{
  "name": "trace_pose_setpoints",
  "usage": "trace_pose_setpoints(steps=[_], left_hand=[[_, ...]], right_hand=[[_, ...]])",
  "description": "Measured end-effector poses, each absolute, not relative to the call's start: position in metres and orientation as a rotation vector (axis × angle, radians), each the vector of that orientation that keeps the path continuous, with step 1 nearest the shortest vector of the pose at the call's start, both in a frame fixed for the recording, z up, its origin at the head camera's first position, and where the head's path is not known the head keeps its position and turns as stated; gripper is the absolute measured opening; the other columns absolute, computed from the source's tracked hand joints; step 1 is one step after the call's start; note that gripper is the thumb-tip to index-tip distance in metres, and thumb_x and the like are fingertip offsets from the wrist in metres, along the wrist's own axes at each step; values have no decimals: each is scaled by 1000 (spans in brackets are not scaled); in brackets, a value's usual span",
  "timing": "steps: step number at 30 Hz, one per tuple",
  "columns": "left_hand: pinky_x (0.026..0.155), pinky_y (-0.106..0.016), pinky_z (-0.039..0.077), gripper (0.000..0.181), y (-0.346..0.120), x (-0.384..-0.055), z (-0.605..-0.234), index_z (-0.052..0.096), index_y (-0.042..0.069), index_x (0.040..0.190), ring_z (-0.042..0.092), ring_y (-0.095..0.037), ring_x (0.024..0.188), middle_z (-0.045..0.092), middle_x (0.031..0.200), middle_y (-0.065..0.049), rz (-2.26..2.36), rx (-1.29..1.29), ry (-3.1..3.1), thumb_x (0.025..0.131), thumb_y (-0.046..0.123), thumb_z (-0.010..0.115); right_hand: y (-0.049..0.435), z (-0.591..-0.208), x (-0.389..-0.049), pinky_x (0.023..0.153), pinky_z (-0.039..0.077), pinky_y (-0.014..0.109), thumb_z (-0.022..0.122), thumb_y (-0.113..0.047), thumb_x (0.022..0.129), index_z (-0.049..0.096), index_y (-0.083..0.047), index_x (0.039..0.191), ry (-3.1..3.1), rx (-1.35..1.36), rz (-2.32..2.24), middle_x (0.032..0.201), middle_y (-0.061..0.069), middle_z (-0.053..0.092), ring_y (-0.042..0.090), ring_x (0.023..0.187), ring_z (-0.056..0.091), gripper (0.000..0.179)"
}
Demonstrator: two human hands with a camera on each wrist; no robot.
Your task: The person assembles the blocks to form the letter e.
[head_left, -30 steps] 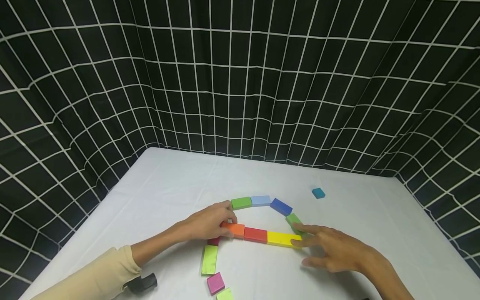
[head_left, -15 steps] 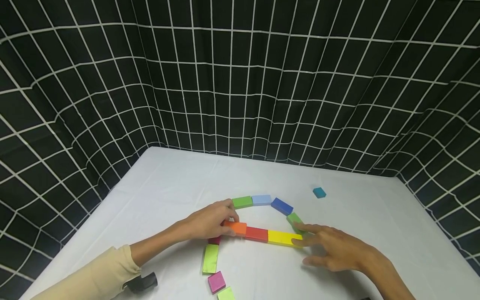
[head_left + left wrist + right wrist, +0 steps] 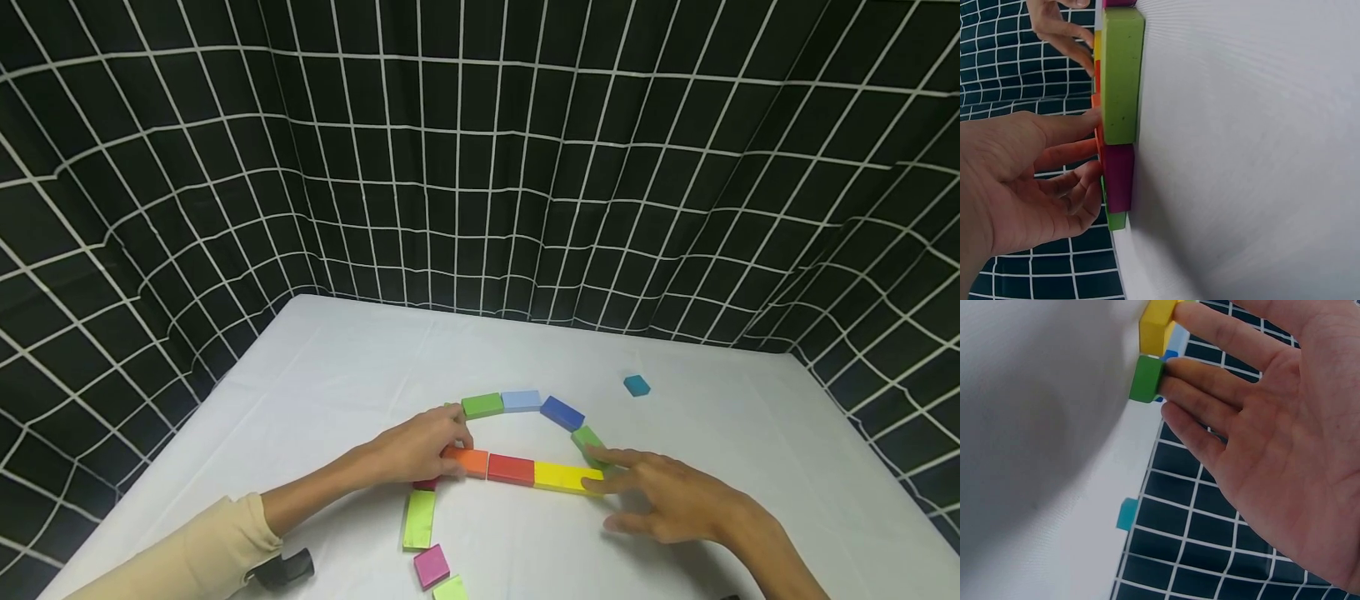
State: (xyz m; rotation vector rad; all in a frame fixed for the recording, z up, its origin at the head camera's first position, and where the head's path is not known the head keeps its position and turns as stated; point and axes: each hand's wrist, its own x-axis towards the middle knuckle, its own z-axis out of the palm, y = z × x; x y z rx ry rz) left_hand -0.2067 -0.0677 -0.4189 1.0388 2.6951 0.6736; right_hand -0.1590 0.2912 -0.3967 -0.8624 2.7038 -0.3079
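In the head view, my left hand (image 3: 423,446) pinches the left end of an orange block (image 3: 471,463) between thumb and fingers. To its right lie a red block (image 3: 512,469) and a yellow block (image 3: 558,477), forming a row. A thin gap parts orange from red; red and yellow meet. My right hand (image 3: 667,500) has spread, mostly straight fingers, one fingertip on the yellow block's right end and another at a green block (image 3: 587,437). The right wrist view shows those fingertips against the yellow block (image 3: 1155,325) and green block (image 3: 1145,379). My left fingers partly hide the orange block.
Behind the row curve a green block (image 3: 482,406), a light blue block (image 3: 521,402) and a dark blue block (image 3: 562,413). A lime block (image 3: 418,521) and a magenta block (image 3: 431,567) lie in front. A teal block (image 3: 637,385) sits apart. Grid-patterned curtains surround the white table (image 3: 360,333).
My left hand has shifted the orange block slightly left, away from the red one, so a narrow gap now shows between them. The right hand stays in place.
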Motion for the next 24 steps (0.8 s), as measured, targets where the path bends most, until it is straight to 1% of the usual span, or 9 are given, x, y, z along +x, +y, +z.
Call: trace_pose_setpoints(steps=[9, 12, 14, 17, 19, 22, 24], left_hand=[[72, -18, 47, 29, -65, -207, -421, 80, 7, 109, 50, -8, 85, 59, 102, 1, 656, 1041, 2697, 84, 21, 88], [74, -19, 49, 33, -60, -210, -417, 79, 6, 112, 53, -9, 87, 62, 103, -1, 632, 1046, 2694, 84, 22, 89], [76, -20, 52, 33, -53, -214, -411, 79, 7, 114, 56, -10, 88, 64, 106, -3, 591, 1063, 2709, 86, 22, 87], [83, -21, 56, 34, -31, -225, -396, 78, 9, 119, 61, -11, 95, 67, 114, -6, 529, 1133, 2722, 90, 24, 83], [86, -20, 57, 33, -9, -236, -386, 77, 10, 122, 63, -12, 97, 69, 118, -7, 482, 1231, 2714, 94, 26, 80], [90, -18, 56, 34, 29, -254, -376, 75, 12, 127, 65, -13, 104, 71, 121, -7, 434, 1408, 2645, 97, 28, 76], [96, -17, 55, 34, 55, -267, -375, 72, 13, 131, 65, -14, 109, 71, 125, -6, 379, 1517, 2604, 100, 27, 72]], right_hand=[[291, -396, -159, 108, 47, 67, 80, -47, 87, 73, -30, 132, 2709, -884, -298, 157, 7, 56, 45, 140, 56, 48], [293, -394, -159, 108, 47, 66, 80, -48, 88, 73, -30, 132, 2712, -898, -298, 157, 7, 56, 45, 139, 56, 48], [294, -393, -159, 108, 48, 66, 80, -48, 88, 73, -30, 132, 2715, -905, -296, 157, 7, 56, 44, 139, 56, 48], [297, -392, -159, 107, 48, 66, 80, -47, 88, 74, -30, 131, 2721, -906, -293, 156, 7, 57, 44, 139, 57, 47], [298, -392, -159, 107, 48, 66, 80, -46, 88, 74, -30, 131, 2721, -908, -304, 156, 7, 57, 45, 138, 57, 46], [297, -393, -158, 107, 48, 67, 79, -47, 89, 73, -31, 132, 2718, -918, -322, 157, 6, 56, 44, 138, 57, 47], [295, -393, -158, 107, 48, 67, 78, -48, 90, 72, -31, 133, 2717, -929, -329, 157, 6, 56, 44, 138, 57, 47]])
